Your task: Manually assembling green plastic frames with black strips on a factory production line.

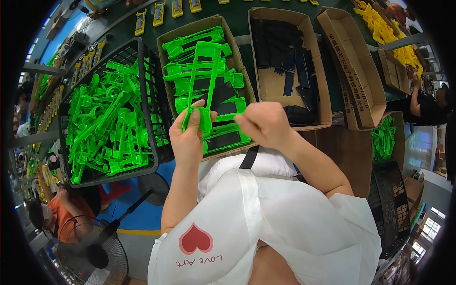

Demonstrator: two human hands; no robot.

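My left hand (188,135) grips the lower end of a long green plastic frame (214,71), thumb on top, its open rectangular window pointing away from me. Close by on the right, my right hand (267,124) is closed with the fingers curled under. Whatever it may hold is hidden. Both hands are above the near part of a cardboard box (246,71), where more green frames lie stacked, some with dark flat panels in them. To its right, a second cardboard box (324,95) holds loose black rectangular strips (289,83).
A black plastic crate (151,102) heaped with green parts (102,114) stands at the left. Right of the strips is a narrow cardboard box (354,71). Yellow parts (380,26) lie far right. A fan (97,254) and another person (71,213) are at lower left.
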